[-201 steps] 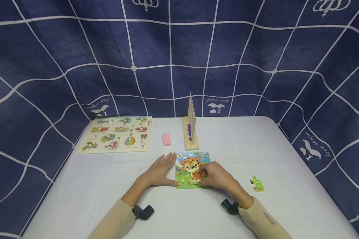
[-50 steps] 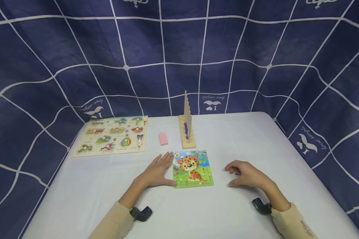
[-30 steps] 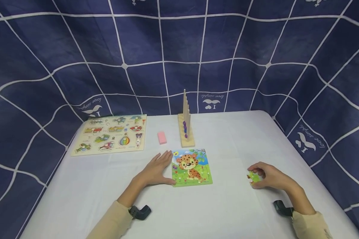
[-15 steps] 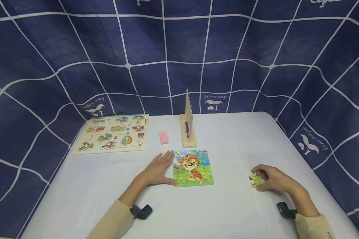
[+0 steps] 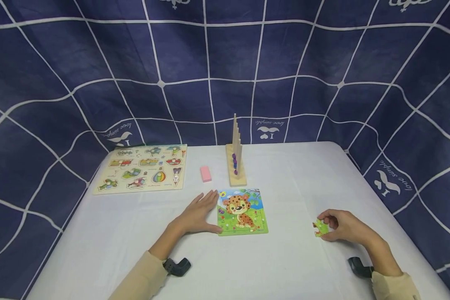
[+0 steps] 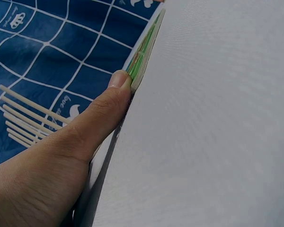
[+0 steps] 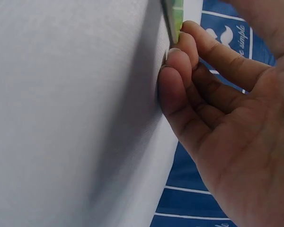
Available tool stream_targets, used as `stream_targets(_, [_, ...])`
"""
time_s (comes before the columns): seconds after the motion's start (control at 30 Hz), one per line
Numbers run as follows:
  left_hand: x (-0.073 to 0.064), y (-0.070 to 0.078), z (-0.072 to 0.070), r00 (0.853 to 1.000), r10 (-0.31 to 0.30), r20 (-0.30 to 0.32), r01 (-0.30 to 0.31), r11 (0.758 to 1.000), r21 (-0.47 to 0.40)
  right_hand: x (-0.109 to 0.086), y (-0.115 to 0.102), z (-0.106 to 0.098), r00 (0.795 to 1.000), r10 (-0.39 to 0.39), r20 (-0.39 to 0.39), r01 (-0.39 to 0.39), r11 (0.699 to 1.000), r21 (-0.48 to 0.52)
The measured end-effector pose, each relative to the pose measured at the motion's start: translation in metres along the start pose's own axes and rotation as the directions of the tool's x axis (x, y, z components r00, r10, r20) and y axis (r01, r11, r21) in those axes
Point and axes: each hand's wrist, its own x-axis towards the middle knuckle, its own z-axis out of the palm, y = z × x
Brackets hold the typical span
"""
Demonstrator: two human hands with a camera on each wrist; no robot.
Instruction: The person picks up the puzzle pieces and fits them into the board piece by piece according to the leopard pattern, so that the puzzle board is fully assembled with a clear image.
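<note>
A square jigsaw puzzle (image 5: 238, 208) with a spotted leopard cub lies on the white table in the head view. My left hand (image 5: 198, 214) lies along its left side, fingers spread and straight, and the thumb touches the lower left corner. In the left wrist view that left hand (image 6: 78, 130) has its thumb tip against the edge of the puzzle (image 6: 143, 56). Off to the right, my right hand (image 5: 346, 227) pinches a green jigsaw piece (image 5: 320, 228) between fingers and thumb. In the right wrist view the jigsaw piece (image 7: 176, 21) is seen edge-on, close to the tabletop, partly out of frame.
A wooden board of knobbed vehicle pieces (image 5: 140, 168) lies at the back left. Beside it is a pink block (image 5: 206, 174). Behind the puzzle stands a wooden peg stand (image 5: 237, 166) with upright rods and purple and blue beads. A blue checked cloth (image 5: 277, 54) hangs around the table.
My right hand has left the leopard puzzle, moved right across the table and taken hold of the loose jigsaw piece. The left hand has stayed beside the puzzle.
</note>
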Motion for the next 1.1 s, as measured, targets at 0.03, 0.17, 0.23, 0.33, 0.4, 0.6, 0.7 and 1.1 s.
stream_targets(0.03, [-0.0003,-0.0001,-0.0002,1.0,0.0,-0.002,0.0,1.0,-0.003,0.0,0.0,0.0002,1.0,-0.01,-0.005,0.01,1.0,-0.005])
stream_targets(0.17, [-0.0017,-0.0004,-0.0005,1.0,-0.01,0.002,0.01,1.0,0.001,0.0005,-0.0006,0.0003,1.0,-0.022,-0.022,0.022,1.0,-0.003])
stream_targets(0.23, [-0.0027,-0.0004,-0.0006,1.0,-0.011,-0.001,0.011,1.0,-0.001,0.0011,-0.0009,0.0006,0.999,-0.025,-0.024,0.025,1.0,-0.001])
stream_targets(0.33, [-0.004,-0.0008,-0.0011,1.0,-0.014,-0.004,0.014,1.0,0.0,0.0025,-0.0019,0.001,0.999,-0.027,-0.027,0.027,1.0,0.0])
stream_targets(0.4, [-0.0048,-0.0012,-0.0014,1.0,-0.012,-0.009,0.012,1.0,0.0,0.0039,-0.0024,0.0012,0.999,-0.033,-0.028,0.033,0.999,-0.004])
stream_targets(0.6, [-0.005,-0.0014,-0.0026,1.0,-0.009,-0.017,0.009,1.0,-0.009,0.006,-0.0041,0.0004,0.999,-0.038,-0.032,0.037,0.999,-0.024])
stream_targets(0.7, [-0.0041,-0.0002,-0.0025,1.0,-0.01,-0.006,0.01,1.0,-0.009,0.0035,-0.0037,-0.0002,0.999,-0.046,-0.029,0.045,0.998,-0.034])
stream_targets(1.1, [-0.0024,0.0062,-0.0027,1.0,-0.009,0.006,0.009,1.0,0.011,0.001,-0.0044,-0.0044,0.994,-0.084,-0.076,0.084,0.996,0.005])
